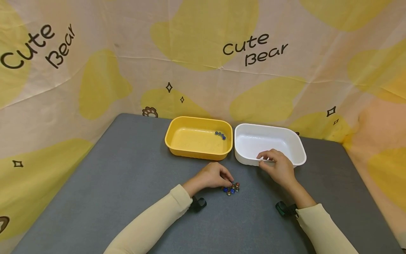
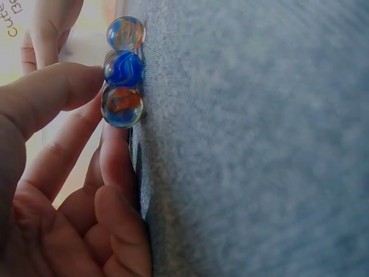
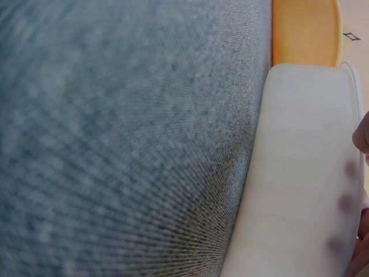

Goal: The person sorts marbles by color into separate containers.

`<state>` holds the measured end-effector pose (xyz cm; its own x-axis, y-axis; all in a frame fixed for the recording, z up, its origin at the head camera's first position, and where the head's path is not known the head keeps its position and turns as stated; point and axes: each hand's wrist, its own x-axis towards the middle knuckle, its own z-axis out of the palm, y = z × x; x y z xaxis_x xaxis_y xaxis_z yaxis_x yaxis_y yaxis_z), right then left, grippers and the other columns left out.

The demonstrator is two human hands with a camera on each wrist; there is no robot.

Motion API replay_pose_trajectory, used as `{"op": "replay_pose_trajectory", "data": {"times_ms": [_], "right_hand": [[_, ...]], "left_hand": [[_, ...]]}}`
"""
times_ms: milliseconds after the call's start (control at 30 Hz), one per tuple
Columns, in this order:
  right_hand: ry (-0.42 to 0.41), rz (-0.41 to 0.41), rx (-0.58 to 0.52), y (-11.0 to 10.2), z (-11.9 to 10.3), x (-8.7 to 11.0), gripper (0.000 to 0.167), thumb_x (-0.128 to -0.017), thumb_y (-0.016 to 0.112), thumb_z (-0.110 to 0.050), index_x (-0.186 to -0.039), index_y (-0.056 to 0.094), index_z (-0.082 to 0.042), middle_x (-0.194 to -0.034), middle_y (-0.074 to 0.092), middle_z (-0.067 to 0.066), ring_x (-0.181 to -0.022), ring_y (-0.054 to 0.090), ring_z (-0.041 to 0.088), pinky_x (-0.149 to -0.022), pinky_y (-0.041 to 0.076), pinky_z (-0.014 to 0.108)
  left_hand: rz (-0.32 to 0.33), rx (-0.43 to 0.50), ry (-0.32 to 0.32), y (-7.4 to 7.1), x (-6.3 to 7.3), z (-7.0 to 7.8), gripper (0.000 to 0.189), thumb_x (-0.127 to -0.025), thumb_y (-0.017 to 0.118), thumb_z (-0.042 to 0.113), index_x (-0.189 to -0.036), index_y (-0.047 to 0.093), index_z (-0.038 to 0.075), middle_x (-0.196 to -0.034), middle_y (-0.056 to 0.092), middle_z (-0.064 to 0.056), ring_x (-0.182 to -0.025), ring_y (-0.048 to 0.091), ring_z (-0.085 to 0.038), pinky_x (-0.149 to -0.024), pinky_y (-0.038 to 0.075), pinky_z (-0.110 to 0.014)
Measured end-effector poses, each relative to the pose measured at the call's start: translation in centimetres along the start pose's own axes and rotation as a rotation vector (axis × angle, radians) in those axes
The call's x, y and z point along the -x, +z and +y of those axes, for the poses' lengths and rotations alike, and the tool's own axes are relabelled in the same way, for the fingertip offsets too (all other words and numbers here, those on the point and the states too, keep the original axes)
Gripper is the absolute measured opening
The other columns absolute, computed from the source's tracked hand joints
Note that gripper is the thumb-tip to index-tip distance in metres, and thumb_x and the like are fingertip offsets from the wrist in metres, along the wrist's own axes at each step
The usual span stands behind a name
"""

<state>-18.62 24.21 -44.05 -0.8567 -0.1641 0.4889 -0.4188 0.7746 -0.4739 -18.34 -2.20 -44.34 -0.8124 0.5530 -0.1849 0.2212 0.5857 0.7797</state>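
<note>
The left hand point(image 1: 215, 175) bends down over a small cluster of glass marbles point(image 1: 233, 191) on the grey table point(image 1: 133, 169), thumb and index finger curled toward each other at the cluster's edge; whether a marble is pinched between them cannot be told. In the left wrist view, the thumb tip meets a blue swirled marble point(image 2: 124, 69), the middle one of three in a row; its two neighbours, one above point(image 2: 125, 33) and one below point(image 2: 122, 107) in that view, show orange and blue within clear glass. The right hand point(image 1: 280, 167) grips the near rim of the white tray point(image 1: 253, 139), fingers curled over the inner side and thumb on the outer. Three dark, blurred patches point(image 3: 345, 203) show through the tray's pale wall in the right wrist view. To the left, just beside it, stands the yellow tray point(image 1: 190, 139), with four bluish marbles point(image 1: 222, 135) in a short curved row near its right end. Both arms wear cream sleeves point(image 1: 149, 225); behind the trays hangs a patterned cloth point(image 1: 196, 70) lettered "Cute Bear".
</note>
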Motion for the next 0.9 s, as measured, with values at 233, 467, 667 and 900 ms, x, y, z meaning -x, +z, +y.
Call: {"op": "replay_pose_trajectory", "data": {"times_ms": [233,467,667,900], "right_hand": [[-0.003,-0.007,-0.003,-0.05,0.01,0.00,0.021,-0.075,0.071,-0.005,-0.088,0.072,-0.021,-0.075,0.061,-0.006,-0.075,0.054,0.011,-0.064,0.042,0.026],[-0.006,-0.004,0.000,0.00,0.07,-0.01,0.020,-0.075,0.071,-0.006,-0.088,0.072,-0.021,-0.075,0.061,-0.006,-0.075,0.054,0.010,-0.064,0.042,0.027],[-0.009,0.000,-0.003,0.03,0.09,0.00,0.020,-0.074,0.071,-0.005,-0.088,0.072,-0.021,-0.074,0.061,-0.006,-0.074,0.053,0.009,-0.063,0.042,0.026],[-0.015,0.001,-0.007,0.06,0.04,0.00,0.022,-0.074,0.071,-0.004,-0.088,0.073,-0.022,-0.074,0.061,-0.006,-0.074,0.053,0.011,-0.064,0.042,0.026]], "left_hand": [[-0.007,-0.005,-0.036,-0.06,-0.02,0.24,0.006,-0.080,0.077,0.020,-0.084,0.078,0.023,-0.074,0.070,0.013,-0.066,0.059,-0.001,-0.061,0.046,-0.019],[-0.017,0.018,-0.057,-0.03,-0.15,0.32,0.005,-0.080,0.077,0.019,-0.082,0.077,0.023,-0.072,0.069,0.012,-0.064,0.058,-0.004,-0.059,0.045,-0.020],[-0.022,0.011,-0.057,-0.05,-0.19,0.37,0.005,-0.080,0.077,0.019,-0.081,0.076,0.023,-0.071,0.067,0.011,-0.063,0.056,-0.004,-0.057,0.044,-0.020],[-0.030,-0.004,-0.059,-0.11,-0.24,0.47,0.005,-0.080,0.077,0.018,-0.083,0.077,0.023,-0.071,0.067,0.011,-0.062,0.057,-0.004,-0.056,0.044,-0.021]]}}
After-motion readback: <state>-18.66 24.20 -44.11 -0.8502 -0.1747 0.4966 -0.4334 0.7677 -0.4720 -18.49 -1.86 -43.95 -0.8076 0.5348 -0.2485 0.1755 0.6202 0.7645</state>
